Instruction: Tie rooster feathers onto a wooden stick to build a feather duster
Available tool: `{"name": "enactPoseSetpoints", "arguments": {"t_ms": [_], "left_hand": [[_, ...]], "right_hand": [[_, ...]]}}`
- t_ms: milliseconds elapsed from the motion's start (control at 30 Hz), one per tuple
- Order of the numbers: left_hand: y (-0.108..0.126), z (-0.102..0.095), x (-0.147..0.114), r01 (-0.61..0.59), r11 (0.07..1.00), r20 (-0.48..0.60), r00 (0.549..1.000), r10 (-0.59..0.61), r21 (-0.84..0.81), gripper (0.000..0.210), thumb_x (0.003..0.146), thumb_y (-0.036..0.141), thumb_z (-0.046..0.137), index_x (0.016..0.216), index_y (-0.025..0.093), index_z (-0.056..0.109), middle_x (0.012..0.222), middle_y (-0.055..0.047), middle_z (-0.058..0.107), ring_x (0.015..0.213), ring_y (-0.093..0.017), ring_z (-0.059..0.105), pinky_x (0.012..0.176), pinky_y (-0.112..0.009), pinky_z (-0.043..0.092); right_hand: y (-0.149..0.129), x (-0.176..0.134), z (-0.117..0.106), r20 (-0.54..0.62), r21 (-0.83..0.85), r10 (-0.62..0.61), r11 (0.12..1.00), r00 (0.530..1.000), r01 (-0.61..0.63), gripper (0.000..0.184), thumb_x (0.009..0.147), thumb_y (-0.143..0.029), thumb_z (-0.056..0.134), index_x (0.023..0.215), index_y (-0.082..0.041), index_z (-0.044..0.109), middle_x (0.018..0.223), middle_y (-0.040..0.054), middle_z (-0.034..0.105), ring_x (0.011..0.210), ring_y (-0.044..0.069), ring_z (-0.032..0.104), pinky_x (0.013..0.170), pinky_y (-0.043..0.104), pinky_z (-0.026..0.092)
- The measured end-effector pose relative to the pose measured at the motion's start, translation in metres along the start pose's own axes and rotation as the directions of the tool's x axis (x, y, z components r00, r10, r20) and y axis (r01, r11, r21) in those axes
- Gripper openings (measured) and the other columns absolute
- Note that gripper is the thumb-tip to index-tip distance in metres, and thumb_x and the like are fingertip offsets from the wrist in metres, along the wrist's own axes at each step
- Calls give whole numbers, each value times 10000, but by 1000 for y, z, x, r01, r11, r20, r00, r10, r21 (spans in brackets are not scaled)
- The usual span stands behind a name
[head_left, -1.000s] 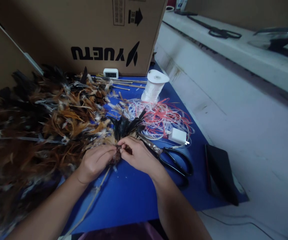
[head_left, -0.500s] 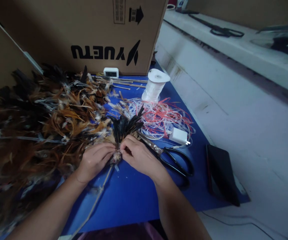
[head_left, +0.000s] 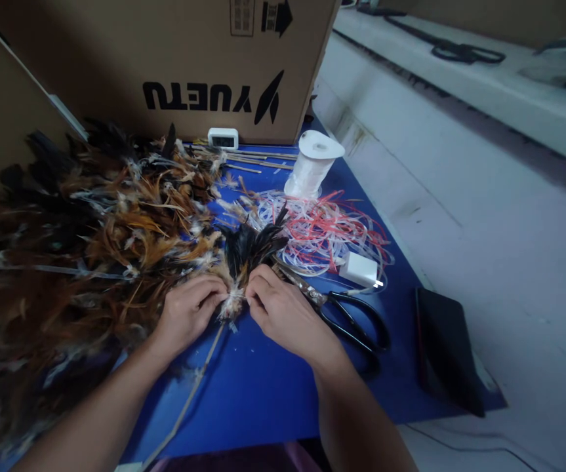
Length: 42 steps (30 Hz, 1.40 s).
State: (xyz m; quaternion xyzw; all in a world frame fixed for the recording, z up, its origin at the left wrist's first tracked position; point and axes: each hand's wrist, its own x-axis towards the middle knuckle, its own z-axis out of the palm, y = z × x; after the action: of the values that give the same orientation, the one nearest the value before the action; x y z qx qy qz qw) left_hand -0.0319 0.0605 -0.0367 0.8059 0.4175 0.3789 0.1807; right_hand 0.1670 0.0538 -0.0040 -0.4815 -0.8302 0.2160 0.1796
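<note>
A bundle of dark feathers point(head_left: 250, 248) with a pale fluffy base sits at the upper end of a thin stick point(head_left: 193, 392) that slants down toward me. My left hand point(head_left: 188, 309) is at the left side of the base, thumb and fingers pinched together. On the opposite side, my right hand point(head_left: 283, 307) is closed in a similar pinch. Whatever is between the fingertips of either hand is too fine to make out. Black-handled scissors point(head_left: 356, 322) lie just right of my right hand, their blades partly behind it.
Brown and black feathers point(head_left: 130, 226) are heaped at left. Behind the hands are tangled red and clear strips point(head_left: 322, 226), a white spool point(head_left: 315, 164), a white plug adapter point(head_left: 359, 269), several sticks point(head_left: 258, 158) and a cardboard box point(head_left: 204, 52). A dark phone-like object point(head_left: 447, 347) lies at right.
My hands have drawn slightly apart, baring more of the pale base between them. The whole view has shifted a little; the things on the table lie as before.
</note>
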Motion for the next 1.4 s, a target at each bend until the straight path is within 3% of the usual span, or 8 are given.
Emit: {"name": "enactPoseSetpoints", "arguments": {"t_ms": [433,767,1100,1233,1300,1400], "left_hand": [[-1,0,-1,105,994,-34,994,-105,19,71,807,140,582,789,179,638,789,-26,676,779,-146,632,735,-253,489],[0,-5,2,119,993,13,993,-119,21,62,805,183,581,789,189,641,798,-22,675,759,-148,627,716,-255,477],[3,-4,0,161,986,-20,987,-160,38,74,812,194,568,764,180,622,780,-24,669,742,-152,619,683,-260,461],[3,-5,0,219,975,-5,976,-219,37,82,818,242,577,789,186,628,778,-11,672,717,-143,622,653,-242,453],[1,-5,-1,253,967,6,967,-253,15,89,823,258,574,811,186,625,779,-7,670,705,-138,624,657,-238,455],[-1,-4,-2,328,941,2,944,-329,-81,112,825,285,572,816,180,610,771,-5,657,667,-128,616,654,-238,466]], "right_hand": [[-3,2,2,60,-177,24,984,998,-13,137,860,-108,431,892,-144,559,963,103,552,771,186,555,651,307,403],[5,0,6,-54,-22,1,1000,999,-2,127,892,-140,430,875,-179,549,968,54,548,811,150,556,706,275,393],[2,1,7,-41,-140,12,990,999,-18,129,888,-145,418,853,-167,540,957,72,555,727,149,551,625,277,377],[4,1,6,-122,-20,17,1000,992,-20,126,893,-161,424,882,-181,548,1027,67,543,785,148,563,675,273,420],[4,1,4,-233,89,41,996,972,-21,100,870,-166,474,935,-187,546,1133,75,515,794,131,564,723,269,441],[1,0,0,-488,184,140,981,862,-55,82,870,-206,493,912,-180,558,1099,85,534,774,123,558,726,259,446]]}}
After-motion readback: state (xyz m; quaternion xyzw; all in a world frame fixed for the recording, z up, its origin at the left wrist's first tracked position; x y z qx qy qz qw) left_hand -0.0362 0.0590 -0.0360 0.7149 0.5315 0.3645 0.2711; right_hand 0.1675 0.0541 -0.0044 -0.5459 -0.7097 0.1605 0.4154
